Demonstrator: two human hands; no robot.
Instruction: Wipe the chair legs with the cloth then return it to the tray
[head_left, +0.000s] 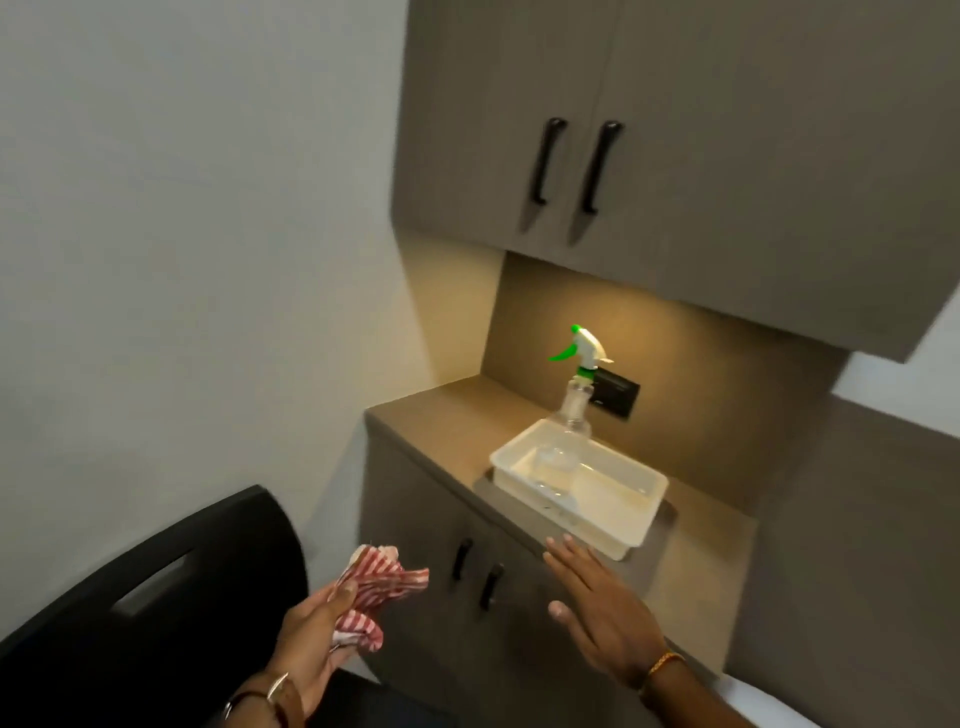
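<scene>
My left hand (311, 631) is shut on a bunched red-and-white striped cloth (382, 579), held in the air in front of the lower cabinet. My right hand (597, 605) is open, palm down with fingers spread, just below the near corner of the white plastic tray (631, 535). The tray sits on the countertop under a light, and a clear spray bottle (574, 410) with a green-and-white trigger stands in its far end. The black chair (156, 597) shows only its backrest at the lower left; its legs are out of view.
The brown countertop (441, 421) tops a lower cabinet with two black door handles (475, 574). An upper cabinet (675, 130) with two long black handles hangs overhead. A black wall socket (618, 397) is behind the bottle. A plain wall fills the left.
</scene>
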